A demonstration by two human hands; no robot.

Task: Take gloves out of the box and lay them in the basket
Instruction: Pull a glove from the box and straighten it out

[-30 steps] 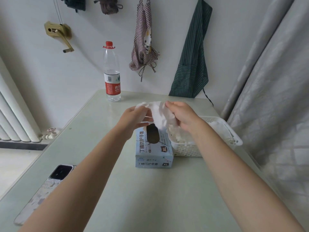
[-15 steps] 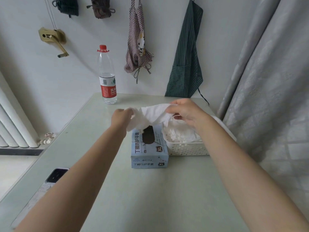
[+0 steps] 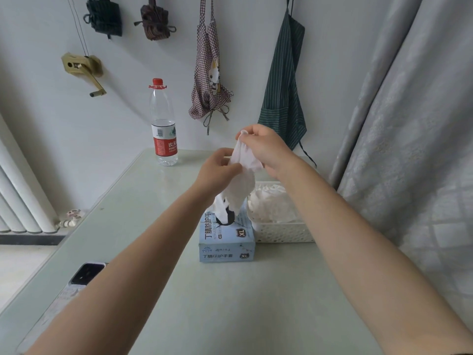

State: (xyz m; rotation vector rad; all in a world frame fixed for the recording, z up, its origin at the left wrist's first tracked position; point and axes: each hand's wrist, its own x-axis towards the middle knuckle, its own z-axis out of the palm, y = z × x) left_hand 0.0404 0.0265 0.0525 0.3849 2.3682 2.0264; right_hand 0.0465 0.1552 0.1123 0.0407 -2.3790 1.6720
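A white glove (image 3: 240, 185) hangs upright above the light blue glove box (image 3: 227, 242) in the middle of the table. My right hand (image 3: 266, 148) pinches the glove's top end. Lower down, my left hand (image 3: 217, 170) grips it at the side. The glove's lower end hangs in front of the box's dark oval opening; I cannot tell whether it touches. Right of the box stands a white perforated basket (image 3: 284, 235) with several white gloves (image 3: 271, 206) piled in it. My right forearm hides the basket's right part.
A water bottle (image 3: 163, 124) with a red cap stands at the table's far left. A phone (image 3: 84, 275) lies near the left edge under my left forearm. Aprons and bags hang on the wall behind. A grey curtain (image 3: 409, 149) hangs close on the right, a radiator on the left.
The glove was stretched sideways between both hands over the box and basket. Now my right hand has risen and my left has moved in, so the glove hangs vertically over the box.
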